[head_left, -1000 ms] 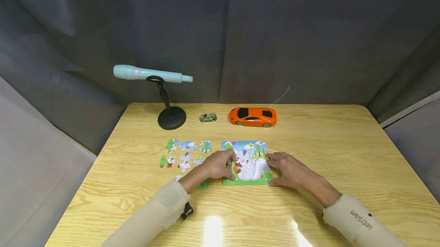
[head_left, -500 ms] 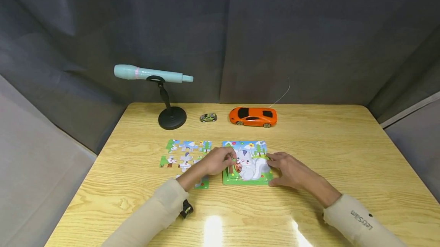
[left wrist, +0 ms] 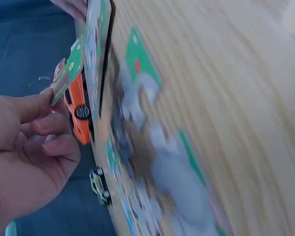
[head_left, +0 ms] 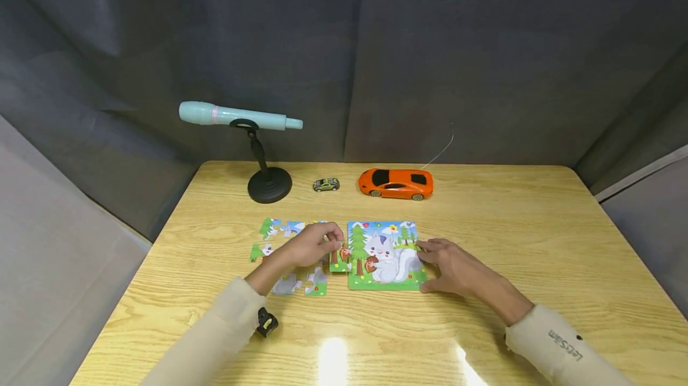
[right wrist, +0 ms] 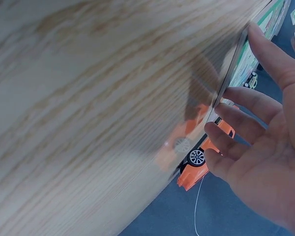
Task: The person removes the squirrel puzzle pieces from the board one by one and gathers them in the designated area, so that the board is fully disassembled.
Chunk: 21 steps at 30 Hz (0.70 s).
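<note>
My left hand [head_left: 309, 247] pinches a jigsaw piece [head_left: 340, 259] between thumb and index finger. The piece shows green grass, a tree trunk and a brown nut; in the left wrist view the piece [left wrist: 71, 69] is raised above the table. Just right of it lies a puzzle board [head_left: 389, 269] with a grey squirrel and trees on it. My right hand [head_left: 454, 263] rests at the board's right edge, thumb and fingers spread and touching it. Several loose jigsaw pieces [head_left: 285, 284] lie to the board's left, partly hidden under my left hand and forearm.
An orange toy car [head_left: 396, 184] with a thin wire stands behind the board. Left of it are a small green toy car [head_left: 325, 184] and a light blue microphone [head_left: 242, 116] on a black stand [head_left: 269, 184]. A dark curtain [head_left: 457, 63] hangs behind the wooden table [head_left: 527, 224].
My left hand has lifted the piece off the board's left side and carried it left, over the gap beside the loose pieces. My right hand has stayed at the board's edge.
</note>
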Motion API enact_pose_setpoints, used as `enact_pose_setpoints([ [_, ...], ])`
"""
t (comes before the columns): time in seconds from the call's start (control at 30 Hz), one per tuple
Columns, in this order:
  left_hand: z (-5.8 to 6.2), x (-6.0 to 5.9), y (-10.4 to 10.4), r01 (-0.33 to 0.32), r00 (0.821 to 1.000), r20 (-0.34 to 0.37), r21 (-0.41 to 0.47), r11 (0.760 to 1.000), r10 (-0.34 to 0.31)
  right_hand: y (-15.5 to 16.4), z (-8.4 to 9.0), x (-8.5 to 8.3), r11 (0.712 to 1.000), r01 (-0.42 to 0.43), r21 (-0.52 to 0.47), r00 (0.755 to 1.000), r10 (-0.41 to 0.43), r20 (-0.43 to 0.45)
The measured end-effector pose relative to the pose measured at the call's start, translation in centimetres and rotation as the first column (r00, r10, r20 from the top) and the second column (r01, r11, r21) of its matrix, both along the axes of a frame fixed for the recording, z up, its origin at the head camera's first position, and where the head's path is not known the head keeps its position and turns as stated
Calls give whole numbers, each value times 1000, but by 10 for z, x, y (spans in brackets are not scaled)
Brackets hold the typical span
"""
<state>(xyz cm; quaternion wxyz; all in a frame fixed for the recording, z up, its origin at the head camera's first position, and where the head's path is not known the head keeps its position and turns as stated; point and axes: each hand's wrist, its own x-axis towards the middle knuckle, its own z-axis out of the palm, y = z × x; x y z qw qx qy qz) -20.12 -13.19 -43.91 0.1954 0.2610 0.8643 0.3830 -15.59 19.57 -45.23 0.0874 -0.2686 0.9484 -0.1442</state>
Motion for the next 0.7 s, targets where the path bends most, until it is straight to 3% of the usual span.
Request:
enact_pose_setpoints([
  [0.27,1,-1,-40,10,1000,14,49,999,-10,1,-1,1,1000,-6,-9,1000,6,-2],
  [0.43,6,-2,-68,-12,998,64,64,998,8,1,-1,1,1000,-14,-15,1000,14,1],
  [0.7,12,1,-113,-43,997,62,-53,998,46,2,-1,0,1000,-16,-10,1000,16,-7],
])
